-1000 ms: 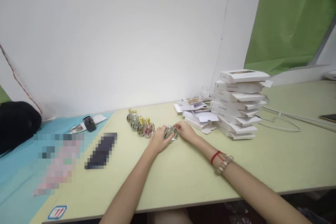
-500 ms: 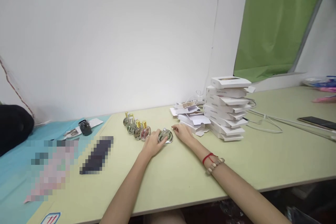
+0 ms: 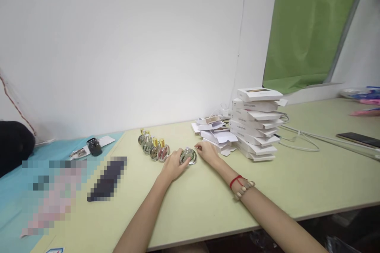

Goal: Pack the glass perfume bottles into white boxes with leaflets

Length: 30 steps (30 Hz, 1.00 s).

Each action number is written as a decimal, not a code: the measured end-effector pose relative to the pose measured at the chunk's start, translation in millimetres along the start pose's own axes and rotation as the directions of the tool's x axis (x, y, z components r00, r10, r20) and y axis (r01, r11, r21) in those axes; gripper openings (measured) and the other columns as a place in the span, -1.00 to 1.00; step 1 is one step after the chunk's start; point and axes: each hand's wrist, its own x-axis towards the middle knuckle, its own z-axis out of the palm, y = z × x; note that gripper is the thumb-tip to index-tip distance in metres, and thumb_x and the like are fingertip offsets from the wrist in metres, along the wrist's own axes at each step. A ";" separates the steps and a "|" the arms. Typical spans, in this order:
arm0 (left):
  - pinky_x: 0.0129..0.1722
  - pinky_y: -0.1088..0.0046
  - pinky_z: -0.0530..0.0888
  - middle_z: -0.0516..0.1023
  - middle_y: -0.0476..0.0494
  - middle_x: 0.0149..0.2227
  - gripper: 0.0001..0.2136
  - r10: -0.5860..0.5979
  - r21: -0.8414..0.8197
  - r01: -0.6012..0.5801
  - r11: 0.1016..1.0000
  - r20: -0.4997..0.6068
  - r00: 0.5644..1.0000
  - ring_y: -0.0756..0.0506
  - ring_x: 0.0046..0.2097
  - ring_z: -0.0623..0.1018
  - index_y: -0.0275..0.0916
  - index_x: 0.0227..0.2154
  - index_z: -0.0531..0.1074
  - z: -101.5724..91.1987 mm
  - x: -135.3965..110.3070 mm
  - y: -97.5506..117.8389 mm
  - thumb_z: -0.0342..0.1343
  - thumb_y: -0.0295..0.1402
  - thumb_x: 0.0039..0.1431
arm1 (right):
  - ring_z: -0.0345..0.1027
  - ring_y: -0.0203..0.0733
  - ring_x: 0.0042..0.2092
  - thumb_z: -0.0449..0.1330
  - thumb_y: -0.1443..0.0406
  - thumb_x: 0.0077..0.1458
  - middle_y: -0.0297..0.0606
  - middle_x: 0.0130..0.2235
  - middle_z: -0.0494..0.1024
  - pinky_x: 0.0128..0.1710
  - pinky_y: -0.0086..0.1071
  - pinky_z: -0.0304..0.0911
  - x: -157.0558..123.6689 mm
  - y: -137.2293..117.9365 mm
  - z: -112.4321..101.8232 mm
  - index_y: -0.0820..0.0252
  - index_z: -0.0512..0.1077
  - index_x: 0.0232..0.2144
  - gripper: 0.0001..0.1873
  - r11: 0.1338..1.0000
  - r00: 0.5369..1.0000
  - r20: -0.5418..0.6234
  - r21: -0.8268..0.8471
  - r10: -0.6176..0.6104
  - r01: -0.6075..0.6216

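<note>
A round, clear glass bottle (image 3: 191,157) without a cap stands on the table in front of me. My left hand (image 3: 173,165) grips it from the left side, thumb in front. Just right of the bottle, my right hand (image 3: 208,151) is closed in a pinch, its fingertips apart from the glass. Whatever those fingertips hold, if anything, is too small to make out. Left of my left hand, several similar round bottles (image 3: 163,153) with gold or silver caps stand in a slanting row.
A tall stack of white boxes (image 3: 255,126) rises at right, beside loose opened cartons (image 3: 218,134). White cables (image 3: 303,134) and a phone (image 3: 359,139) lie farther right. A dark jar (image 3: 94,147) stands on blue cloth (image 3: 117,139) at left, near a pixelated dark patch (image 3: 108,178).
The whole view has shifted slightly. My left hand stays on the bottle, and the right hand stays pinched beside it, with little visible movement.
</note>
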 end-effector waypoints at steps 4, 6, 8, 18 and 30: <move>-0.38 0.46 0.28 0.39 -0.09 -0.38 -0.70 0.001 0.003 -0.001 1.000 -0.007 1.000 -0.08 -0.34 0.41 -0.19 -0.32 0.21 1.0 -0.3 -1.2 -0.21 -0.06 0.14 | 0.35 -0.12 -0.09 0.04 0.41 -0.02 -0.15 -0.17 0.53 -0.14 -0.38 0.18 2.2 4.1 3.3 0.18 0.50 -0.24 -0.69 0.998 1.000 -0.001 0.055 -0.018 0.018; -0.37 0.46 0.29 0.39 -0.09 -0.37 -0.70 0.001 0.007 -0.001 1.000 -0.005 1.000 -0.08 -0.33 0.41 -0.19 -0.32 0.21 0.7 -0.4 -1.1 -0.21 -0.06 0.14 | 0.35 -0.13 -0.09 0.05 0.43 -0.03 -0.14 -0.17 0.53 -0.12 -0.37 0.17 3.5 6.0 5.2 0.20 0.50 -0.25 -0.69 0.994 0.999 -0.004 0.102 -0.035 0.035; -0.37 0.46 0.28 0.39 -0.09 -0.37 -0.70 0.002 0.010 -0.002 1.000 0.003 1.000 -0.08 -0.33 0.41 -0.20 -0.33 0.21 0.0 -0.3 -0.6 -0.21 -0.07 0.14 | 0.36 -0.14 -0.10 0.05 0.44 -0.05 -0.14 -0.18 0.53 -0.09 -0.37 0.17 4.8 7.1 6.9 0.22 0.50 -0.26 -0.69 0.985 0.999 -0.012 0.163 -0.051 0.053; -0.34 0.46 0.29 0.40 -0.10 -0.34 -0.70 -0.022 -0.001 0.022 1.000 0.015 1.000 -0.08 -0.31 0.41 -0.20 -0.28 0.23 1.4 0.4 -0.3 -0.19 -0.08 0.14 | 0.44 -0.21 -0.43 0.07 0.41 -0.08 -0.17 -0.29 0.56 -0.39 -0.36 0.34 7.5 1.5 16.9 0.23 0.52 -0.34 -0.74 0.791 0.996 -0.062 0.612 0.058 -0.008; -0.36 0.46 0.30 0.38 -0.08 -0.37 -0.69 -0.013 -0.010 0.013 1.000 0.011 1.000 -0.06 -0.34 0.40 -0.20 -0.29 0.23 3.7 1.0 -2.1 -0.18 -0.06 0.13 | 0.44 -0.21 -0.36 0.32 0.33 -0.30 -0.18 -0.38 0.56 -0.38 -0.39 0.41 9.1 -0.4 20.0 0.27 0.51 -0.48 -0.80 0.293 0.972 0.123 0.939 0.199 -0.179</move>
